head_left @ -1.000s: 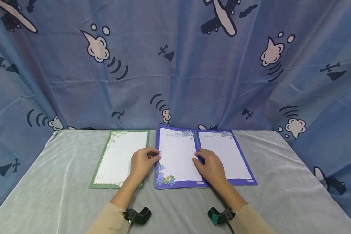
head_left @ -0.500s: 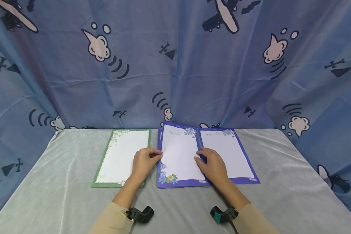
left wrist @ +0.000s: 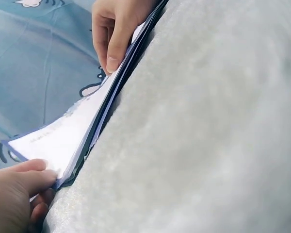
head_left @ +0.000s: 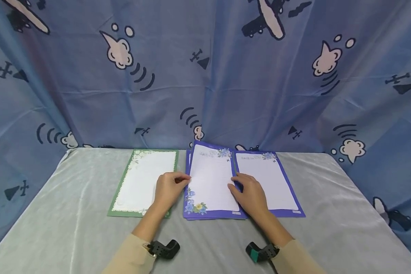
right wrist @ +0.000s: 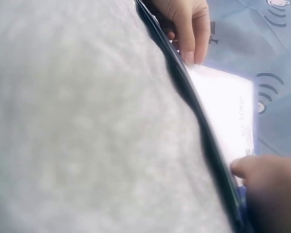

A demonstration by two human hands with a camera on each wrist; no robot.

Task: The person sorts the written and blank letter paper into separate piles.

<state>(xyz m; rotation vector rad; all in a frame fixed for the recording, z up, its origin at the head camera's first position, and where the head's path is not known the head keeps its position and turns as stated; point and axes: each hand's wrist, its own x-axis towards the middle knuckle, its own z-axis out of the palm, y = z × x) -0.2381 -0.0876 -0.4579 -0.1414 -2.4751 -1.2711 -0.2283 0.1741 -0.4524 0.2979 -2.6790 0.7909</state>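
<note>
Far L, a green-bordered sheet (head_left: pixel 147 179) lies flat on the counter (head_left: pixel 332 190). L hand (head_left: pixel 169 188) pinches the L edge of the top purple sheet (head_left: pixel 210 179), mid-counter & askew on its pile (head_left: pixel 187 158). Best: light, level pinch, esp. since the sheet bows in L wrist view; too much squeeze prob. creases it. R hand (head_left: pixel 251 192) rests at its R edge; can't tell if gripping. Far R: 2nd purple sheet (head_left: pixel 275 184), flat. Containers: n/a; sheets rest on counter or pile.
</note>
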